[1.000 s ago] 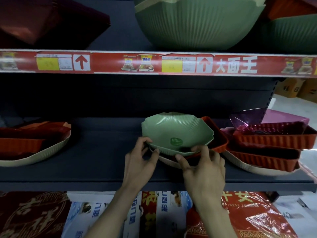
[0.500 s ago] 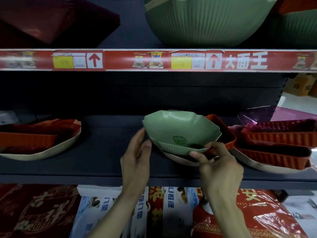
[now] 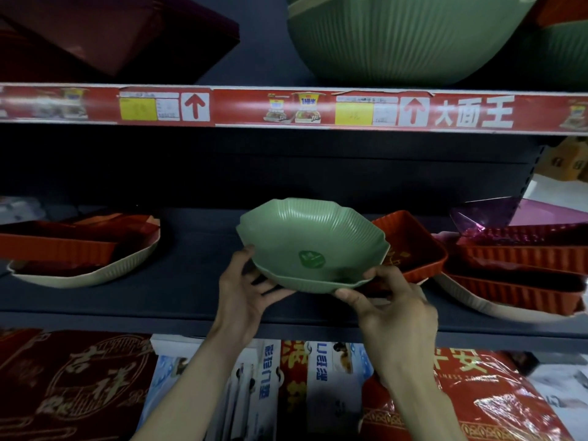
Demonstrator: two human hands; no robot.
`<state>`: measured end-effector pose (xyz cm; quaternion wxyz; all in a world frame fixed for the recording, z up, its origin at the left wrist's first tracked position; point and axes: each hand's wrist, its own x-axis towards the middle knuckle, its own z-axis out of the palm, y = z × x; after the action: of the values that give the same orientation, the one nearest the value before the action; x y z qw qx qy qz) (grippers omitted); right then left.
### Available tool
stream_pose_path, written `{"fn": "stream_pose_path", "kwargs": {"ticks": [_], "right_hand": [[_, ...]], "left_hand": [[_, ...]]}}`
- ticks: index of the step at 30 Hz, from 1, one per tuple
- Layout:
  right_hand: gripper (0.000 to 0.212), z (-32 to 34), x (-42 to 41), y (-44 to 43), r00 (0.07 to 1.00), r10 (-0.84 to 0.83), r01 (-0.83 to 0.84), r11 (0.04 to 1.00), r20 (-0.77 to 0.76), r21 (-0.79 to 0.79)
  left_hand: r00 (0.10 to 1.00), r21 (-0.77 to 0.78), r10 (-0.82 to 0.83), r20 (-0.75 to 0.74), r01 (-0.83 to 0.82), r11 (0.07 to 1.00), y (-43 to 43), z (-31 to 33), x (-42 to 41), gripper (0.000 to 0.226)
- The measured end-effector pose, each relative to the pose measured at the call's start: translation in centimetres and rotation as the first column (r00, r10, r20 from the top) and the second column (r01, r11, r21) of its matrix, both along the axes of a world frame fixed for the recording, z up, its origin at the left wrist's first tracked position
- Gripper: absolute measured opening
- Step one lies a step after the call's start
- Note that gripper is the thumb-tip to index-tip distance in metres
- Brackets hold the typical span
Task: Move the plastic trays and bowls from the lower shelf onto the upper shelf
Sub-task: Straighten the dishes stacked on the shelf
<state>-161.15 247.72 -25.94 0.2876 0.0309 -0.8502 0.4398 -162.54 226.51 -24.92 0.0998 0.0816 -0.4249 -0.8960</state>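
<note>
Head view gives me the dark lower shelf point(image 3: 178, 300) across the middle, with the upper shelf's red price strip point(image 3: 286, 106) above it. On the upper shelf I see a big ribbed green bowl point(image 3: 404, 43) and, to its left, a dark red tray point(image 3: 105, 33). On the lower shelf at far right, a cream scalloped dish point(image 3: 496, 308) holds 2 stacked red ribbed trays point(image 3: 521, 259), a translucent purple one point(image 3: 490, 213) tilted on top. At far left another cream dish point(image 3: 95, 272) carries red trays point(image 3: 51, 246). Mid-shelf sits a single red tray point(image 3: 413, 249), its inside bare apart from a gold mark.

Just in front of it, both hands hold the small green bowl point(image 3: 310, 246): ribbed sides, wavy lobed rim, a darker green sticker on its floor, tipped toward me and clear of the shelf. My left hand point(image 3: 245, 291) cups it from beneath, fingers spread, thumb at the rim. My right hand point(image 3: 394, 310) pinches the near rim between thumb and fingers
</note>
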Motion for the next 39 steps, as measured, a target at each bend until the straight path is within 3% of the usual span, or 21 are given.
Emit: {"fn": "stream_pose_path", "kwargs": {"ticks": [5,7,13,15,18,24,31,39], "right_hand": [[0.050,0.7,0.8,0.5,0.984,0.178,-0.177,0.984,0.031,-0.031],[0.055,0.9,1.3,0.3,0.962,0.272,-0.266,0.948,0.010,-0.173],[0.056,1.7,1.3,0.4,0.903,0.422,-0.370,0.665,-0.081,-0.649],[0.057,1.5,1.2,0.6,0.888,0.455,-0.354,0.573,-0.073,-0.739],[0.053,1.0,2.0,0.9,0.877,0.475,-0.345,0.507,-0.078,-0.790],[0.047,1.0,4.8,0.6,0.873,0.481,-0.352,0.497,-0.086,-0.793],[0.036,5.0,9.7,1.0,0.865,0.484,-0.411,0.528,-0.135,-0.743],[0.049,8.9,14.8,3.4,0.876,0.439,-0.444,0.580,-0.197,-0.683]], "left_hand": [[0.999,0.016,0.038,-0.014,-0.038,0.999,-0.2,0.1,0.7,0.030],[0.999,0.052,0.049,-0.018,-0.048,0.998,-0.4,0.2,1.2,0.030],[1.000,0.062,0.017,0.003,-0.017,0.998,-0.3,0.7,3.4,0.031],[1.000,0.058,-0.017,0.017,0.016,0.998,0.1,0.7,4.4,0.035],[0.999,0.083,-0.041,0.034,0.039,0.996,0.5,0.7,5.9,0.049],[0.998,-0.006,-0.060,-0.013,0.060,0.998,0.1,1.0,9.4,0.046],[0.983,-0.193,0.040,-0.179,-0.075,0.978,0.3,3.3,14.4,0.044],[0.951,-0.266,0.067,-0.302,-0.152,0.952,2.4,7.0,19.9,0.034]]}}
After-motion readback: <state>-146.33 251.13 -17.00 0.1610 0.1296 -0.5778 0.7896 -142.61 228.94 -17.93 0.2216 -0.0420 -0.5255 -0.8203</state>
